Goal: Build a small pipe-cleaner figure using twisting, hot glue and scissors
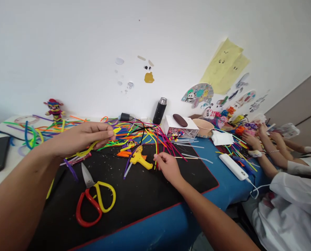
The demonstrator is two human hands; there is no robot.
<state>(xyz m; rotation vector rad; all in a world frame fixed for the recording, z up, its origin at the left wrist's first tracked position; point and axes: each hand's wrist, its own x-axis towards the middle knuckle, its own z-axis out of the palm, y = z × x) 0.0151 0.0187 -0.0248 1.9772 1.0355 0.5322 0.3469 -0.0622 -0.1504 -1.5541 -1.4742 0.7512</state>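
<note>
Workpiece point(117, 131), yellow and fuzzy, stood pinched at the fingertips of the left hand point(89, 136), above the far edge of the black mat point(139, 198); its long axis and tip pointed to two o'clock, while the fingers hid its other end. The right hand point(168, 167) was curled, and whether it gripped the yellow-green strand point(156, 144) could not be told. Between the hands lay a smooth yellow glue gun point(139, 158), handle toward four o'clock. Loop-handled scissors point(89, 179) lay near seven o'clock from the workpiece, blades toward eleven.
</note>
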